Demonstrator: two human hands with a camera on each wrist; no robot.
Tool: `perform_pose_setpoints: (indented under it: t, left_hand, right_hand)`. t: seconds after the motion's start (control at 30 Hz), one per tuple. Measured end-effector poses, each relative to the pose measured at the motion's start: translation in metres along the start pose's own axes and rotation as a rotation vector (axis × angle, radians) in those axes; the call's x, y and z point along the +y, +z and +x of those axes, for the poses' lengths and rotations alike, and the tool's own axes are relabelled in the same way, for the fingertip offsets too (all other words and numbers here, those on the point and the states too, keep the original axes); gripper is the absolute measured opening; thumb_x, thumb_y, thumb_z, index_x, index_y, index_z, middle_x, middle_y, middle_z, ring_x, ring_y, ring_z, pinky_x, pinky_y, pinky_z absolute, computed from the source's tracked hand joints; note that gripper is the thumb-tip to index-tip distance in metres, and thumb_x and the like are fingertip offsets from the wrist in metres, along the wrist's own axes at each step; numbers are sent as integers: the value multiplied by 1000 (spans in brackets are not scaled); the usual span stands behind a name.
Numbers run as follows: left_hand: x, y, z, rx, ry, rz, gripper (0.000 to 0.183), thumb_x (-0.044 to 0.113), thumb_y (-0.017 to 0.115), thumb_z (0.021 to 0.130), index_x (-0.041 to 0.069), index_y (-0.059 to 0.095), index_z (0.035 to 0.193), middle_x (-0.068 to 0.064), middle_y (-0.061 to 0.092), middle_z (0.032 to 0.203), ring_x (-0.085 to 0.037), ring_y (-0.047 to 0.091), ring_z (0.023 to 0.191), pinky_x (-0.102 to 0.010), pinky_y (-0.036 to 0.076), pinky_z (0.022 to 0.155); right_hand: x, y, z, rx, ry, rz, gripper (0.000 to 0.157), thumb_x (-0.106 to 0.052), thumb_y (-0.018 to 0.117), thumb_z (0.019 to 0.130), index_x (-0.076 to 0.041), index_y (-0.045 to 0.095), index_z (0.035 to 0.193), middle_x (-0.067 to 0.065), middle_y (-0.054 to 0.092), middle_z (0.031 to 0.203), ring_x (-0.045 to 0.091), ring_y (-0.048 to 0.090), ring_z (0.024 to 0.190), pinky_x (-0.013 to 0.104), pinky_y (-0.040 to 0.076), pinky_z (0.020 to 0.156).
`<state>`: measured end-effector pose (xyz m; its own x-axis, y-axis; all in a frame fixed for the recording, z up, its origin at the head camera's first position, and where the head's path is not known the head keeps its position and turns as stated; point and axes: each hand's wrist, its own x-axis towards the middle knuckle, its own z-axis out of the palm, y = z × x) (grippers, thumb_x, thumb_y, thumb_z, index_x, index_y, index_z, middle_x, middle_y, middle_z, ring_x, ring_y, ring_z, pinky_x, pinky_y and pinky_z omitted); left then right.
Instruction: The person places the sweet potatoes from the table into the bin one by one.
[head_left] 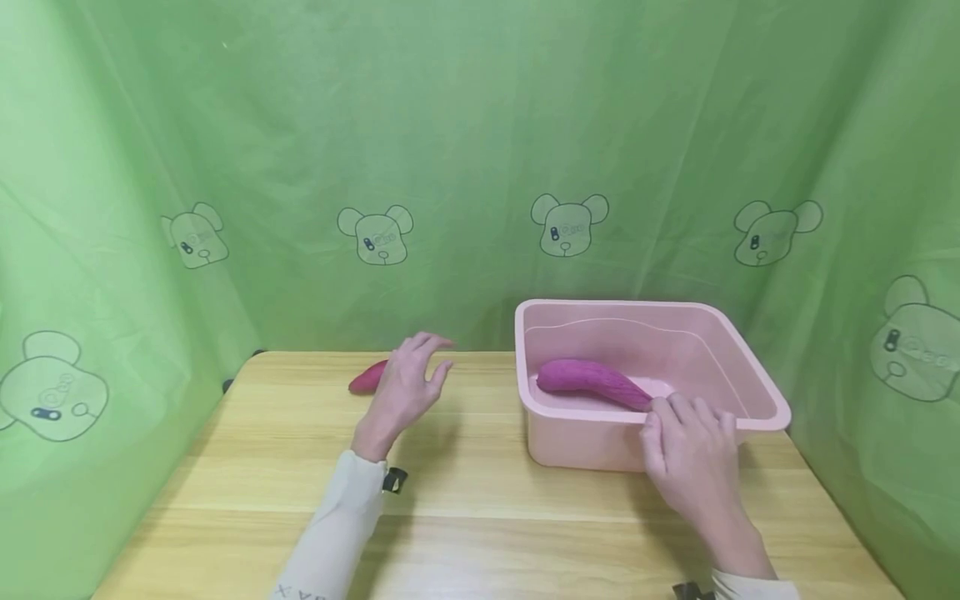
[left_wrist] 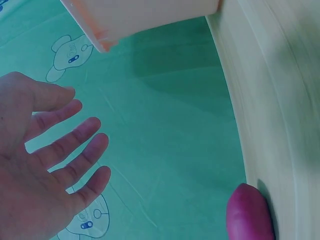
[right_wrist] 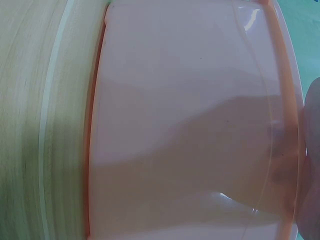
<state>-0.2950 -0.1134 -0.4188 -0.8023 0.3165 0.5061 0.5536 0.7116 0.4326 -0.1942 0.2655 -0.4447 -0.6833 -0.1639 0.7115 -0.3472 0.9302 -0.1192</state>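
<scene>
In the head view my right hand grips the front rim of a pink plastic basin, fingers over the edge and thumb outside. Inside the basin lies a long, curved purple vegetable that resembles an eggplant or sweet potato; its thin end runs up to my right fingers. My left hand hovers over the table, palm to the right, fingers spread and holding nothing. Partly hidden behind it, a magenta tapered vegetable rests on the table; its rounded end shows low in the left wrist view.
The wooden table stands against green curtains with bear-head prints at the back and both sides. The basin occupies the table's back right, close to the back curtain. Its outer wall fills most of the right wrist view.
</scene>
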Motion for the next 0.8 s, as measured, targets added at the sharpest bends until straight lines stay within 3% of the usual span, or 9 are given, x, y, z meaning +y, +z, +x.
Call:
perform_pose_setpoints:
  t: [0.67, 0.8]
  left_hand:
    - [-23, -4, -7, -32, -112, 6, 31, 12, 70, 97, 7, 67, 128, -10, 64, 132, -28, 58, 121, -45, 49, 106]
    - [-27, -6, -8, -32, -128, 2, 31, 11, 69, 98, 7, 67, 128, -10, 63, 132, -25, 59, 109, -41, 53, 96]
  right_hand:
    - [1, 1, 0, 0, -1, 0, 26, -24, 38, 99, -8, 53, 85, 9, 50, 79, 31, 43, 74, 52, 34, 74]
    - [0, 1, -1, 0, 1, 3, 26, -24, 38, 99, -8, 53, 85, 10, 51, 80, 31, 44, 74, 53, 35, 75]
